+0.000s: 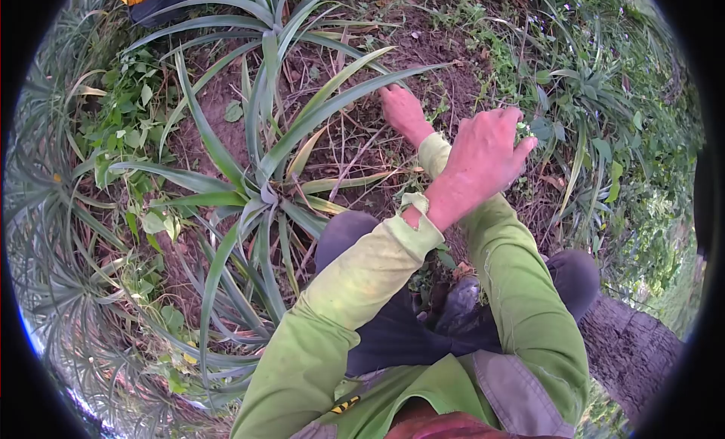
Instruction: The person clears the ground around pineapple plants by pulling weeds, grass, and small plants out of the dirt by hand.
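Right hand lies crossed beyond left hand (apparently for reach), beside long, pointed green leaf — grip hidden; left hand curled, hold unclear.

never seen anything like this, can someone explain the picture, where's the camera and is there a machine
There's no machine here: these are a person's bare hands. The single picture comes from a camera worn on the head, looking down, so the green sleeves and legs show below. The arms cross, so the left hand appears farther right than the right hand. Ahead is brown soil with weeds and dry stalks; a large spiky-leaved plant grows on the left. The fingertips are partly hidden, so I can't tell whether either hand holds anything.
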A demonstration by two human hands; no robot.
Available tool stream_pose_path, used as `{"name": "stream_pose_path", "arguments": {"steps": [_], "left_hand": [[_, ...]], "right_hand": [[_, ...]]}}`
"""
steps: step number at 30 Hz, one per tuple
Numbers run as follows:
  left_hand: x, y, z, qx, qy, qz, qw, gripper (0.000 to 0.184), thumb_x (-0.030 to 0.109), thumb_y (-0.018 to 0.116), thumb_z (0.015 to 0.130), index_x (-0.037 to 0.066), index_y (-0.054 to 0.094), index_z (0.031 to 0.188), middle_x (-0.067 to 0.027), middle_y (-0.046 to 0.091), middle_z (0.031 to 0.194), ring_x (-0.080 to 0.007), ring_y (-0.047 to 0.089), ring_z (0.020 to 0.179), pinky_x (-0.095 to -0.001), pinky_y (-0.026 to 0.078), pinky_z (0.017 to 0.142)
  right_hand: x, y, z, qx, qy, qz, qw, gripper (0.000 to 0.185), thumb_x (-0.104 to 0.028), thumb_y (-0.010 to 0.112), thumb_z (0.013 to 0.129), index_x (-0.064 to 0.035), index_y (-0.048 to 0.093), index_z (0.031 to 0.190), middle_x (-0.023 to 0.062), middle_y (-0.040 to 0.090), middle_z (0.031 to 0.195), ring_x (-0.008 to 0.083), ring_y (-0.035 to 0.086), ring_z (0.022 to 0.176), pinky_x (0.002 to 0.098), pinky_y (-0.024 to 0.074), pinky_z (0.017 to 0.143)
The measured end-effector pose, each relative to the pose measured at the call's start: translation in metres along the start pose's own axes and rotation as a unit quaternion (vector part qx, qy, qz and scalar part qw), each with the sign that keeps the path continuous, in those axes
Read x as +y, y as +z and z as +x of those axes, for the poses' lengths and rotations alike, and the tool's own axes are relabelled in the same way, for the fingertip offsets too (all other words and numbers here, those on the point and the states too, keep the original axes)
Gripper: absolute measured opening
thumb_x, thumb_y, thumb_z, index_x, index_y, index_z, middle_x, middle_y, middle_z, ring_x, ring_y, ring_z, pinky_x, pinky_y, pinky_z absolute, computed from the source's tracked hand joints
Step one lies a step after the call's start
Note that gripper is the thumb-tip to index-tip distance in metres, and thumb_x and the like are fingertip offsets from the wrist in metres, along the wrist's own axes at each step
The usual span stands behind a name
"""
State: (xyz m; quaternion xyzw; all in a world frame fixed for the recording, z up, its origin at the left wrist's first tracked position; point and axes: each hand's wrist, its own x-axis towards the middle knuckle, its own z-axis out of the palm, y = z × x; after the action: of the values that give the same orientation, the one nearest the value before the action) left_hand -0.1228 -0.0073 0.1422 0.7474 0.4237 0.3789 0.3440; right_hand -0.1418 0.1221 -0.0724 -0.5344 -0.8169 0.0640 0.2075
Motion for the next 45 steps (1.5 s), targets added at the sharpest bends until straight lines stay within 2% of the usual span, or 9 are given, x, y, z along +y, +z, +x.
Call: {"name": "stream_pose_path", "arguments": {"steps": [2,7,13,15,17,25,31,35,45], "left_hand": [[0.001,0.002,0.000,-0.005,-0.001,-0.008,1.000,0.037,0.029,0.076,0.093,-0.003,0.066,0.107,-0.0200,0.072,0.090,-0.0411,0.071,0.088,-0.0501,0.056,0.080],[-0.007,0.019,0.002,-0.015,0.020,0.019,1.000,0.041,0.029,0.076,0.093,-0.005,0.066,0.113,-0.0184,0.073,0.092,-0.0382,0.072,0.089,-0.0479,0.056,0.082],[0.001,0.018,-0.003,-0.033,0.006,-0.008,0.999,0.043,0.029,0.077,0.093,-0.006,0.067,0.117,-0.0190,0.074,0.093,-0.0368,0.072,0.089,-0.0465,0.056,0.083],[0.000,0.018,-0.002,-0.035,0.004,-0.005,0.999,0.041,0.030,0.076,0.093,-0.005,0.066,0.113,-0.0203,0.074,0.095,-0.0392,0.072,0.092,-0.0496,0.056,0.085],[-0.002,0.021,-0.001,-0.040,0.003,0.001,0.999,0.039,0.031,0.074,0.093,-0.003,0.065,0.109,-0.0216,0.073,0.097,-0.0416,0.072,0.095,-0.0527,0.056,0.086],[0.011,0.023,-0.006,-0.026,0.016,0.008,1.000,0.045,0.029,0.079,0.092,-0.007,0.067,0.118,-0.0202,0.074,0.091,-0.0373,0.073,0.089,-0.0468,0.056,0.082],[0.010,0.022,-0.007,-0.029,0.013,0.007,0.999,0.044,0.029,0.078,0.093,-0.006,0.068,0.119,-0.0198,0.074,0.092,-0.0368,0.073,0.090,-0.0466,0.055,0.084],[0.005,0.026,-0.005,-0.036,0.018,0.011,0.999,0.045,0.030,0.077,0.094,-0.006,0.068,0.119,-0.0200,0.075,0.095,-0.0366,0.073,0.092,-0.0461,0.055,0.085],[0.005,0.038,-0.005,-0.063,0.015,0.016,0.998,0.044,0.033,0.076,0.093,-0.004,0.069,0.117,-0.0226,0.075,0.101,-0.0427,0.073,0.094,-0.0512,0.058,0.085]], "right_hand": [[0.026,-0.010,-0.014,0.035,0.025,-0.160,0.986,0.031,-0.011,0.065,0.090,-0.0018,0.063,0.120,0.0176,0.066,0.120,0.0386,0.066,0.112,0.0448,0.0567,0.090],[0.074,-0.012,-0.042,-0.068,0.054,-0.154,0.984,0.024,-0.011,0.066,0.091,-0.0021,0.065,0.113,0.0175,0.067,0.116,0.0390,0.065,0.110,0.0483,0.0568,0.086],[0.070,-0.026,-0.077,-0.205,0.144,0.212,0.945,0.013,-0.010,0.073,0.086,0.0032,0.075,0.088,0.0227,0.075,0.088,0.0410,0.074,0.088,0.0486,0.0587,0.086],[0.068,-0.040,-0.078,-0.193,0.160,0.137,0.958,0.021,-0.018,0.077,0.088,0.0018,0.075,0.096,0.0206,0.075,0.094,0.0404,0.073,0.092,0.0496,0.0575,0.086],[0.072,-0.044,-0.073,0.104,0.168,0.051,0.979,0.029,-0.023,0.079,0.089,0.0022,0.073,0.103,0.0204,0.074,0.100,0.0420,0.071,0.095,0.0508,0.0569,0.088],[0.080,-0.021,-0.036,0.014,0.264,0.116,0.957,0.029,-0.023,0.077,0.090,0.0034,0.075,0.100,0.0330,0.072,0.098,0.0482,0.072,0.096,0.0524,0.0594,0.086],[0.097,-0.023,-0.069,-0.017,0.252,0.129,0.959,0.027,-0.017,0.077,0.088,-0.0019,0.080,0.110,0.0264,0.076,0.098,0.0411,0.075,0.091,0.0430,0.0590,0.089],[0.127,0.000,-0.081,0.051,0.156,0.080,0.983,0.025,-0.017,0.078,0.087,-0.0052,0.081,0.109,0.0234,0.077,0.097,0.0373,0.075,0.089,0.0424,0.0588,0.085],[0.026,-0.084,-0.120,-0.379,-0.127,0.327,0.856,0.042,-0.023,0.083,0.082,-0.0070,0.077,0.120,0.0154,0.076,0.119,0.0269,0.071,0.108,0.0381,0.0550,0.093]]}}
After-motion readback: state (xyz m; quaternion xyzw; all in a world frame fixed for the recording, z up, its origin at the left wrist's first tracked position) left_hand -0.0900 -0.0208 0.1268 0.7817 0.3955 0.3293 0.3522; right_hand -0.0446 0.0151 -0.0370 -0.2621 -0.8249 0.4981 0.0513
